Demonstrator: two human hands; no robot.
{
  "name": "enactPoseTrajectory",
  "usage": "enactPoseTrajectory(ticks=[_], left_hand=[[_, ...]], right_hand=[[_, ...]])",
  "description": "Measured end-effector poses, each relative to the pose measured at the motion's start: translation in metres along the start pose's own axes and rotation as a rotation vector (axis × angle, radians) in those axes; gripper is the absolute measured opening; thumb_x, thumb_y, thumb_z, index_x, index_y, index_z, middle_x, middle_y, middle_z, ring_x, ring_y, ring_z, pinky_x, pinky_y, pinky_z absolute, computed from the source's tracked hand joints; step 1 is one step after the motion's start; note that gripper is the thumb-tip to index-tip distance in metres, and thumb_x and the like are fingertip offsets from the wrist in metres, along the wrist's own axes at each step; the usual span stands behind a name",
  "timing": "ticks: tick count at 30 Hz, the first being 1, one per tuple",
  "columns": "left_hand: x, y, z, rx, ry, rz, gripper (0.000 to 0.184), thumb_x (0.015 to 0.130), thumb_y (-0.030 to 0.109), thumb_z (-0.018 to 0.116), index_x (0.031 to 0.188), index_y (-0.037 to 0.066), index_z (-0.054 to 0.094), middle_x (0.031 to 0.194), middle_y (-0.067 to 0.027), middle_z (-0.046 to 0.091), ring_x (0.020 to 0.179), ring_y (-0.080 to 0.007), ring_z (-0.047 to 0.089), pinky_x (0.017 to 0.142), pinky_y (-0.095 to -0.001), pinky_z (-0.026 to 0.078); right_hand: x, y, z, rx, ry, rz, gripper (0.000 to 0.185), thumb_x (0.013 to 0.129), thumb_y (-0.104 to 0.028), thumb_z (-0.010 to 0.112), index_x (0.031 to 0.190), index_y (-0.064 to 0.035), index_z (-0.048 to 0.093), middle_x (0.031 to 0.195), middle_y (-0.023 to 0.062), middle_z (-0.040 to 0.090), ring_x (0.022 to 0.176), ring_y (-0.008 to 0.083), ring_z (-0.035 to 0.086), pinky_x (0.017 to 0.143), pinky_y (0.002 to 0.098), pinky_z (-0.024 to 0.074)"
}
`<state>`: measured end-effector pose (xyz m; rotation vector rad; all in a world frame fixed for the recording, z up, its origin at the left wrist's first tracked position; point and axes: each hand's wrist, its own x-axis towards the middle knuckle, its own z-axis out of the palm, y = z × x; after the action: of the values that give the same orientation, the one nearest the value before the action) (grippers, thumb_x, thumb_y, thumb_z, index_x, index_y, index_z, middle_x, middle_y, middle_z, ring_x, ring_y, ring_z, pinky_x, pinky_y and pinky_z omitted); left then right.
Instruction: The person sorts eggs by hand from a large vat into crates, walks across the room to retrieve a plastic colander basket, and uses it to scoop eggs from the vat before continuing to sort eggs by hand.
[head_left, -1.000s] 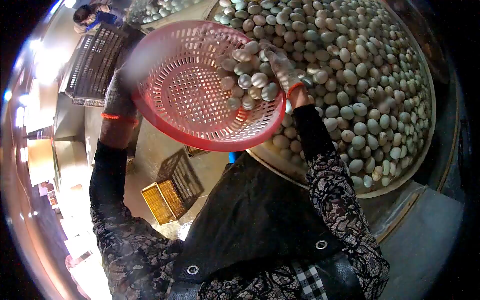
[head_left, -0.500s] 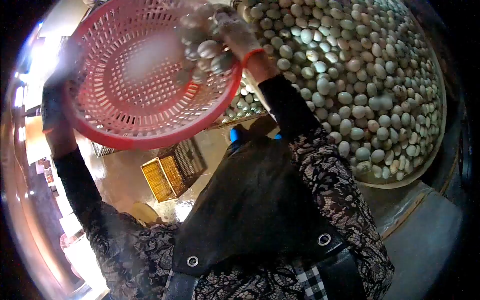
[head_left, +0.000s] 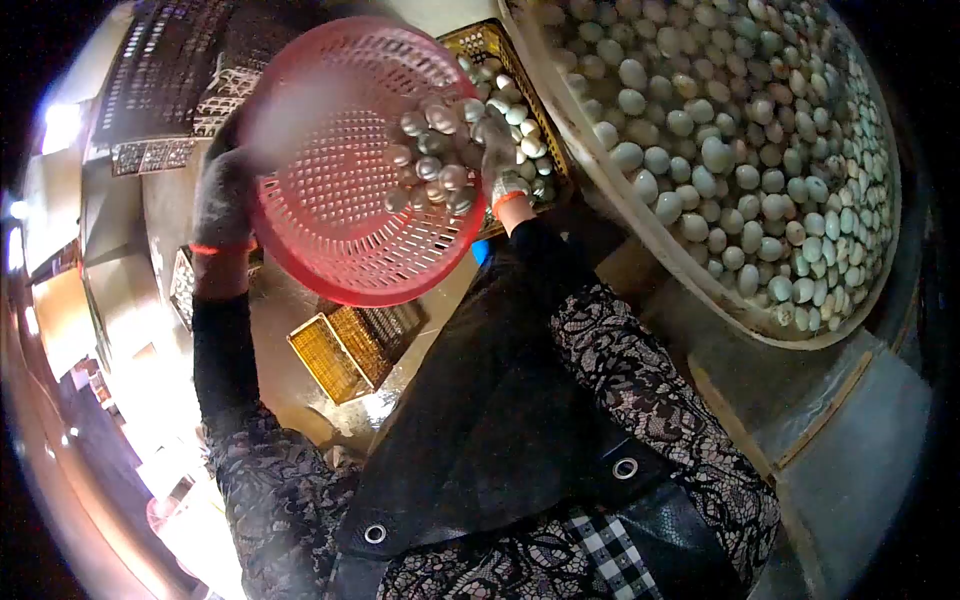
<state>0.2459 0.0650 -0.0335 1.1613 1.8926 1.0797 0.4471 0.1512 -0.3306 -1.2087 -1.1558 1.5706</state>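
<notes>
A round red plastic basket (head_left: 345, 262) with slotted walls is held up in front of me, tilted so that several eggs (head_left: 432, 170) gather at its right side. My left hand (head_left: 224, 198), in a grey glove with an orange cuff, is closed on the basket's left rim. On the opposite rim, my right hand (head_left: 499, 152), gloved the same way, is closed too, though the basket and eggs partly hide its fingers. Just beyond that hand is a yellow crate (head_left: 556, 160) with eggs in it, partly covered by the basket.
A large round vat (head_left: 640, 225) full of pale eggs fills the right side. On the wet floor below the basket stands a yellow crate (head_left: 335, 355). Dark stacked crates (head_left: 165, 80) stand at the upper left.
The basket has moved right and looks smaller, with both hands still on its rim. More of the egg-filled yellow crate and of the vat's near rim now shows.
</notes>
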Motion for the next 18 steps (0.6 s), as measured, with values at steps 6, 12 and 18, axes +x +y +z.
enactPoseTrajectory(ticks=[6, 12, 18], left_hand=[[0.046, -0.019, 0.047, 0.094, -0.237, 0.007, 0.063, 0.061, 0.002, 0.054, 0.123, -0.003, 0.05, 0.123, -0.0102, 0.055, 0.11, -0.0213, 0.051, 0.095, -0.0292, 0.038], [0.103, -0.054, 0.083, 0.031, -0.517, 0.166, 0.052, 0.07, 0.002, 0.055, 0.122, 0.001, 0.052, 0.108, -0.0064, 0.059, 0.089, -0.0145, 0.055, 0.078, -0.0252, 0.045], [0.098, -0.041, 0.097, 0.051, -0.54, 0.126, 0.062, 0.063, -0.003, 0.053, 0.125, 0.001, 0.05, 0.114, -0.0067, 0.059, 0.098, -0.0149, 0.055, 0.084, -0.0261, 0.045]], right_hand=[[-0.015, 0.031, -0.017, 0.507, 0.17, 0.401, 0.05, 0.089, -0.01, 0.036, 0.138, -0.0035, 0.027, 0.141, 0.0166, 0.03, 0.129, 0.0286, 0.032, 0.106, 0.0372, 0.0274], [-0.015, 0.058, -0.027, 0.628, 0.281, 0.468, 0.05, 0.089, -0.019, 0.038, 0.136, -0.0053, 0.031, 0.139, 0.0134, 0.034, 0.124, 0.0273, 0.037, 0.104, 0.0372, 0.0296], [-0.013, 0.062, -0.024, 0.677, 0.297, 0.478, 0.048, 0.09, -0.029, 0.04, 0.133, -0.0073, 0.038, 0.135, 0.0096, 0.04, 0.117, 0.0257, 0.044, 0.1, 0.0373, 0.0334]])
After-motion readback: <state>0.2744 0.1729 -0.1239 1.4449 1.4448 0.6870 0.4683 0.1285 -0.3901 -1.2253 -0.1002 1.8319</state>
